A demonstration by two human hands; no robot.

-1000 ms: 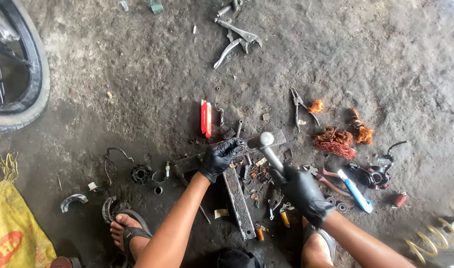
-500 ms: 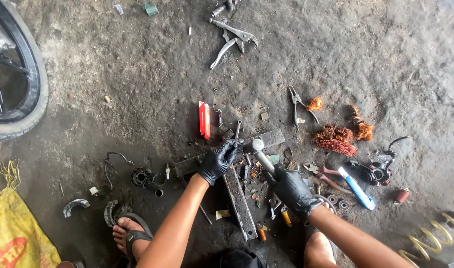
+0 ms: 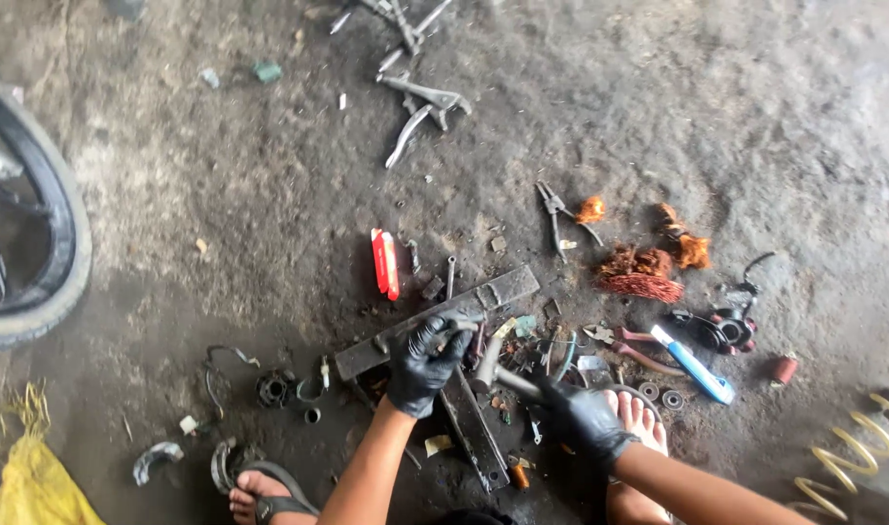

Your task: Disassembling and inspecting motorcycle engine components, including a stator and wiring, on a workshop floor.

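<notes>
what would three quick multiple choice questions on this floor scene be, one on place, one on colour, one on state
1. Where does the wheel lie?
A. at the left edge of the view
B. at the right edge
C. between the hands

2. What colour are the gloves on both hands?
A. white
B. black
C. yellow

3. What is the right hand doing?
A. resting open on the floor
B. gripping the handle of a hammer
C. holding the blue-handled tool

Answers:
1. A, the tyre curves along the left side, far from the hands.
2. B, the left hand and the right hand both wear black gloves.
3. B, its fingers are closed round the hammer handle, with the head lying by the flat metal bar that the left hand presses on; the blue-handled tool lies untouched on the floor.
</notes>
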